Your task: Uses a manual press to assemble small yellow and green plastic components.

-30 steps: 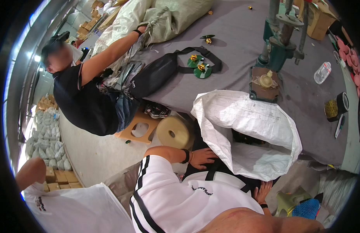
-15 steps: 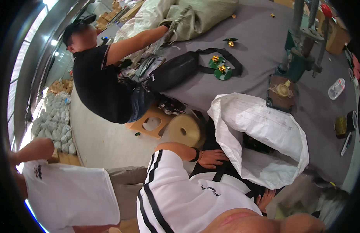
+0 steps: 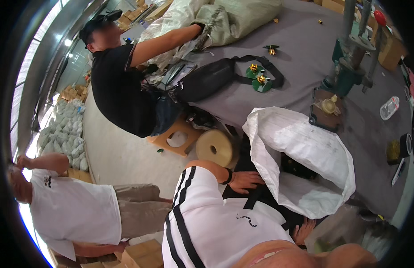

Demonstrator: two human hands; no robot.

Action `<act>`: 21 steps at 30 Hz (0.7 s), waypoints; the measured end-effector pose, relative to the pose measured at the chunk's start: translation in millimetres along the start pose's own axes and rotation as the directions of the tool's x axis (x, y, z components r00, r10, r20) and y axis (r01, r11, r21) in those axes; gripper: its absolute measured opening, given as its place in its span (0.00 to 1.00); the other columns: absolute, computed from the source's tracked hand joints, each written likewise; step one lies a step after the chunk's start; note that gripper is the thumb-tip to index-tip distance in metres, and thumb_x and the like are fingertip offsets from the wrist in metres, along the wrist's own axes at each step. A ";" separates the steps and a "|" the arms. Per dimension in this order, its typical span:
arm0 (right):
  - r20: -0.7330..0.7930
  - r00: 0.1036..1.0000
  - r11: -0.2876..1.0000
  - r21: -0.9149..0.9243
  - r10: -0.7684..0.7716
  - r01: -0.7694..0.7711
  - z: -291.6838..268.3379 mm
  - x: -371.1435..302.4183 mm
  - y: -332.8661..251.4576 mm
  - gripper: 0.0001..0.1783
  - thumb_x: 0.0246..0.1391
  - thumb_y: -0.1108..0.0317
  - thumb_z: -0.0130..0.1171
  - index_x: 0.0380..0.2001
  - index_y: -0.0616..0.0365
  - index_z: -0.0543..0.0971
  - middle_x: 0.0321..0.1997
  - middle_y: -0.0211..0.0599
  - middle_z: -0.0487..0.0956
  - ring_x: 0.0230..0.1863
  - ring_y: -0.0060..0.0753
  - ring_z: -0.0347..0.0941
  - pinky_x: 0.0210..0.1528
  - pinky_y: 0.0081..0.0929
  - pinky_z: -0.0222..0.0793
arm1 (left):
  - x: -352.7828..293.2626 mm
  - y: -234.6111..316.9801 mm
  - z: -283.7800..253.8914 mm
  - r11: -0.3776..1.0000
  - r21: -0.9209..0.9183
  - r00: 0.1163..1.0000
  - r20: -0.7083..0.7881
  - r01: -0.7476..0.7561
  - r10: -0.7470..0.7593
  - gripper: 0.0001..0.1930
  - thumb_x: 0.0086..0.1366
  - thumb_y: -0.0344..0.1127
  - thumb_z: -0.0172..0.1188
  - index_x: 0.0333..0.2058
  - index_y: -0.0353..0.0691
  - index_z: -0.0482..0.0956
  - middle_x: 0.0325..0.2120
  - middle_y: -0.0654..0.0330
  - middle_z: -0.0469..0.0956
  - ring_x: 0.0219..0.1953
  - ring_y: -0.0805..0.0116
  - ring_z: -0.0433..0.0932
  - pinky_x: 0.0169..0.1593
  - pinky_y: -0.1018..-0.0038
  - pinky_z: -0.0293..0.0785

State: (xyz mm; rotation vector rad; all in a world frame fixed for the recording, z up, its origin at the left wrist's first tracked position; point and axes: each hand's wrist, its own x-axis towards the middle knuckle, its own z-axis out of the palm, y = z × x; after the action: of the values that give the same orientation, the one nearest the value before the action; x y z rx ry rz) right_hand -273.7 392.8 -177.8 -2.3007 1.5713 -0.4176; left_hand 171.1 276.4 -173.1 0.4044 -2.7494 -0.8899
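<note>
My left hand [image 3: 246,181] lies flat on my black-trousered thigh beside the white woven sack, its fingers stretched out and holding nothing. My right hand [image 3: 304,231] rests on my other leg below the sack, fingers spread and empty, part of the wrist hidden. The large white woven sack [image 3: 305,138] stands with its mouth wide before me, and dark contents show inside. Beyond it, on the grey-covered table [image 3: 301,58], are green discs with gold bows [image 3: 261,83] beside a black waist bag [image 3: 207,80].
A green hand press [image 3: 348,71] with a red-knobbed lever stands at the right. Near it are a clear bottle [image 3: 389,108] and tape rolls [image 3: 398,148]. A co-worker in black [image 3: 122,89] reaches into a grey-green sack [image 3: 247,20]. Another person [image 3: 77,205] stands left, near a yellow roll [image 3: 214,148].
The whole view has shifted slightly. The person at the left in a white shirt now shows more fully, with an arm bent up. My hands stay in place.
</note>
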 end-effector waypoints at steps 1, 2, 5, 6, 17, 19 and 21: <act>-0.032 0.999 1.000 -0.017 0.000 0.000 1.6 -0.6 -0.2 0.32 0.60 0.48 0.37 0.48 0.73 0.65 0.52 0.68 0.63 0.58 0.70 0.55 0.63 0.64 0.44 | 0.6 3.5 -4.1 0.999 -0.004 0.999 0.029 0.032 -0.032 0.23 0.53 0.47 0.53 0.38 0.30 0.73 0.56 0.36 0.61 0.62 0.43 0.57 0.64 0.49 0.49; -0.031 0.999 1.000 -0.023 0.008 -0.009 3.4 -0.7 0.6 0.32 0.60 0.48 0.37 0.48 0.73 0.65 0.52 0.68 0.63 0.58 0.70 0.55 0.63 0.64 0.44 | 0.6 5.7 -6.9 0.998 -0.007 0.996 0.059 0.063 -0.062 0.23 0.53 0.47 0.53 0.37 0.30 0.73 0.57 0.36 0.61 0.62 0.43 0.57 0.65 0.49 0.49; -0.052 0.996 0.997 -0.020 -0.075 0.074 2.5 4.1 3.0 0.30 0.60 0.48 0.36 0.47 0.70 0.65 0.51 0.64 0.64 0.57 0.66 0.57 0.63 0.63 0.46 | -1.5 1.0 -7.1 0.997 0.071 0.998 0.053 0.021 -0.025 0.25 0.51 0.48 0.57 0.43 0.34 0.75 0.56 0.39 0.62 0.61 0.43 0.58 0.64 0.51 0.49; -0.054 0.996 0.997 -0.032 -0.065 0.064 1.5 5.9 2.9 0.30 0.60 0.48 0.36 0.47 0.70 0.65 0.51 0.64 0.64 0.57 0.66 0.57 0.63 0.63 0.46 | 0.6 0.7 -9.0 0.998 0.068 0.999 0.051 0.006 -0.010 0.25 0.51 0.48 0.57 0.43 0.34 0.75 0.56 0.39 0.62 0.61 0.43 0.58 0.64 0.51 0.49; -0.021 0.992 0.991 -0.043 -0.124 0.123 -19.1 11.1 -12.6 0.32 0.57 0.49 0.36 0.51 0.67 0.67 0.53 0.58 0.64 0.59 0.59 0.57 0.64 0.60 0.44 | -10.5 6.9 5.2 0.997 0.064 0.997 -0.077 0.038 -0.033 0.28 0.54 0.49 0.53 0.44 0.30 0.73 0.58 0.38 0.60 0.63 0.44 0.57 0.65 0.51 0.49; 0.002 0.993 0.991 -0.063 -0.121 0.121 -26.2 12.7 -21.8 0.32 0.57 0.48 0.36 0.52 0.67 0.67 0.54 0.58 0.64 0.59 0.59 0.56 0.64 0.59 0.44 | -9.4 11.4 1.1 0.996 0.085 0.994 -0.100 0.040 -0.031 0.29 0.54 0.50 0.53 0.47 0.30 0.72 0.58 0.39 0.61 0.63 0.45 0.57 0.65 0.52 0.50; 0.007 0.995 0.991 -0.085 -0.101 0.101 -22.1 7.6 -17.6 0.33 0.58 0.48 0.35 0.52 0.66 0.67 0.57 0.58 0.63 0.62 0.58 0.55 0.65 0.57 0.43 | -12.2 13.2 1.8 0.994 0.104 0.992 -0.121 0.047 -0.034 0.31 0.55 0.50 0.53 0.50 0.31 0.71 0.58 0.40 0.61 0.63 0.47 0.57 0.65 0.52 0.50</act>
State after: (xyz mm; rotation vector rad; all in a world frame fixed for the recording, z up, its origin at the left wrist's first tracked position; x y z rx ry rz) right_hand -265.4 389.5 -150.0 -2.4519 1.5026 -0.3790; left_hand 179.5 291.6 -168.1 0.5168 -2.6949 -0.7063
